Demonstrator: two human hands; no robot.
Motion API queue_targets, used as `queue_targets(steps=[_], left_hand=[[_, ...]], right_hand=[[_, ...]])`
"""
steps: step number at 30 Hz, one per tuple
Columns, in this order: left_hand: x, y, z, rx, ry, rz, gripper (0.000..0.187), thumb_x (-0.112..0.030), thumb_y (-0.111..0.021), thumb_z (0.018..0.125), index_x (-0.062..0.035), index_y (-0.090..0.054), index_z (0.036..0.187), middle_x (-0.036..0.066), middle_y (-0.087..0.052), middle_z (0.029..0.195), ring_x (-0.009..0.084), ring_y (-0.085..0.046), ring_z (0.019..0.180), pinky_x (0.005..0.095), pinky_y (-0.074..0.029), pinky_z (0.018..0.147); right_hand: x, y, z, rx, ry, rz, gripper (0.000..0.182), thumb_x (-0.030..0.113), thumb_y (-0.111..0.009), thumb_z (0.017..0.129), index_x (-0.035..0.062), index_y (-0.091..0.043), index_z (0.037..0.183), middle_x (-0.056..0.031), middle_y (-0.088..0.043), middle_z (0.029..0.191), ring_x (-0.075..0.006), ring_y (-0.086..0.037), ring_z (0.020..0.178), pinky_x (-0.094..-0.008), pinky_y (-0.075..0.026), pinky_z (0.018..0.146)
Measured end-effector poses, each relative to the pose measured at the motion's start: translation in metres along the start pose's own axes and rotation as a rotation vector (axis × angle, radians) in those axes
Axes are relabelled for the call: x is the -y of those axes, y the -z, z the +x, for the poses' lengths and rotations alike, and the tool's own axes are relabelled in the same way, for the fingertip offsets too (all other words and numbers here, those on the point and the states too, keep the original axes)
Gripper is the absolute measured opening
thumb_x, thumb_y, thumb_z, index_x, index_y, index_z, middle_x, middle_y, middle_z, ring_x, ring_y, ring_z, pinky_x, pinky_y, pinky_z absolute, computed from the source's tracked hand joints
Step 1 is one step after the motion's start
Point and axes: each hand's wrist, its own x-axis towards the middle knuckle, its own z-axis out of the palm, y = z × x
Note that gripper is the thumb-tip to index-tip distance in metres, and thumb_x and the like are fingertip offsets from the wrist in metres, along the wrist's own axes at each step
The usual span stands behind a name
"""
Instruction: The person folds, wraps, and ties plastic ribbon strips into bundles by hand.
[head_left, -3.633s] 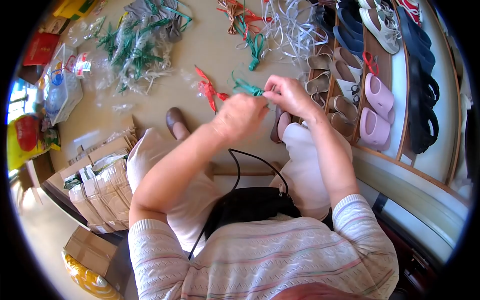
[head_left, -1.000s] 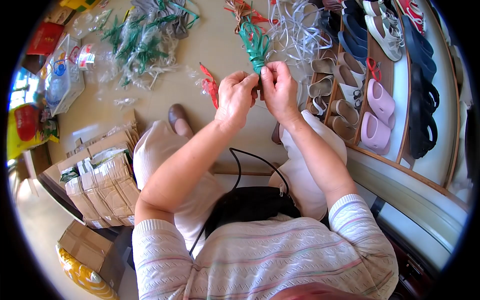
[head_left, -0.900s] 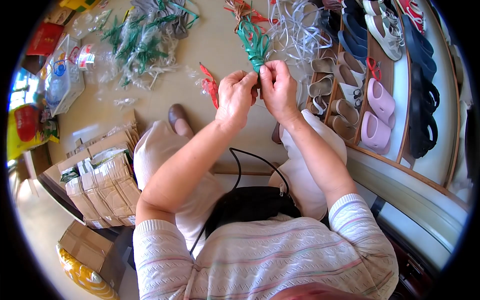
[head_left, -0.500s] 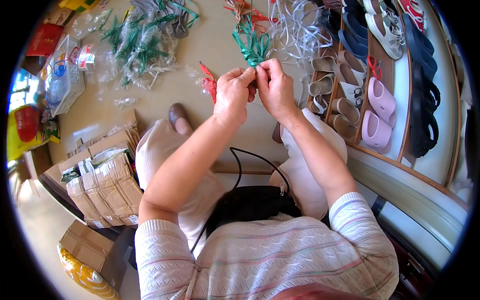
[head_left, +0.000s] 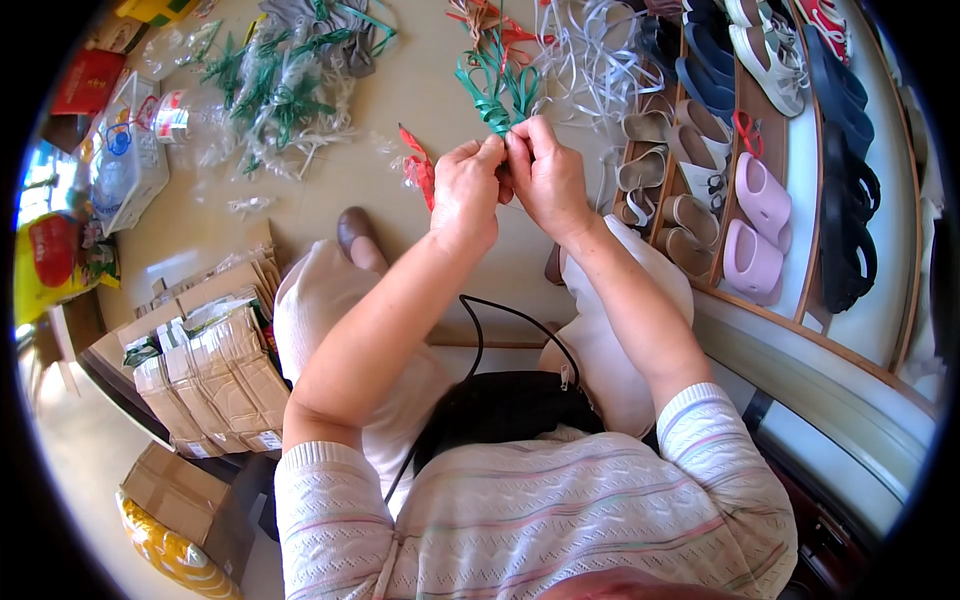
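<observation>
A looped bunch of green ribbon (head_left: 492, 95) rises from between my hands at the upper middle. My left hand (head_left: 467, 188) pinches its lower end with thumb and forefinger. Close against it, my right hand (head_left: 545, 172) grips the same end, fingers curled. The exact spot where the fingertips meet the ribbon is partly hidden. Orange-red strips (head_left: 480, 18) lie just beyond the loops. On the floor left of my hands is a red strip (head_left: 419, 170) with clear plastic.
Green and clear strips (head_left: 280, 95) lie heaped at the upper left, white ribbons (head_left: 600, 50) at the upper right. A shoe rack (head_left: 730, 235) stands on the right. Cardboard boxes (head_left: 215, 375), a plastic bottle (head_left: 188, 115) and a white basket (head_left: 150, 180) are on the left.
The green loops have spread wider and tilted slightly left. Both hands have shifted very slightly, still closed at the ribbon's lower end.
</observation>
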Motion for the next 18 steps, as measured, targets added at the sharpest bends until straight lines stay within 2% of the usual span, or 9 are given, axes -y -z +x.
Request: queue_targets(steps=[5,7,13,18], left_hand=[[-0.01,0.0,0.0,-0.017,0.029,0.182,0.019,-0.019,-0.056,0.085,-0.0019,-0.056,0.076,0.004,-0.051,0.064,0.0108,-0.043,0.05,0.024,-0.034,0.045],[-0.015,0.001,0.0,0.01,0.039,0.281,0.02,-0.019,-0.057,0.084,-0.0021,-0.055,0.074,0.004,-0.05,0.063,0.0108,-0.043,0.049,0.0238,-0.033,0.043],[-0.008,-0.003,-0.003,-0.002,-0.037,0.16,0.018,-0.014,-0.054,0.082,-0.0019,-0.051,0.07,0.006,-0.049,0.061,0.0131,-0.044,0.048,0.0251,-0.035,0.044],[-0.002,-0.004,-0.001,0.024,-0.102,0.034,0.018,-0.014,-0.053,0.083,-0.0006,-0.052,0.071,0.007,-0.051,0.063,0.0153,-0.046,0.051,0.0275,-0.038,0.05]], right_hand=[[-0.006,0.001,0.001,-0.029,0.109,-0.047,0.008,0.01,-0.054,0.085,0.0064,-0.047,0.085,-0.0132,-0.058,0.06,-0.0327,-0.058,0.052,-0.0408,-0.043,0.045],[-0.004,0.003,0.001,-0.053,0.065,0.009,0.008,0.01,-0.054,0.084,0.0063,-0.047,0.085,-0.0131,-0.058,0.06,-0.0328,-0.058,0.052,-0.0409,-0.043,0.045],[-0.003,0.005,0.0,-0.083,0.052,-0.002,0.009,0.012,-0.054,0.085,0.006,-0.047,0.087,-0.0123,-0.058,0.059,-0.0325,-0.058,0.051,-0.041,-0.044,0.045],[-0.002,0.002,0.001,-0.067,-0.027,0.001,0.01,0.013,-0.053,0.085,0.0066,-0.048,0.09,-0.0114,-0.058,0.058,-0.0314,-0.058,0.05,-0.0411,-0.044,0.044]])
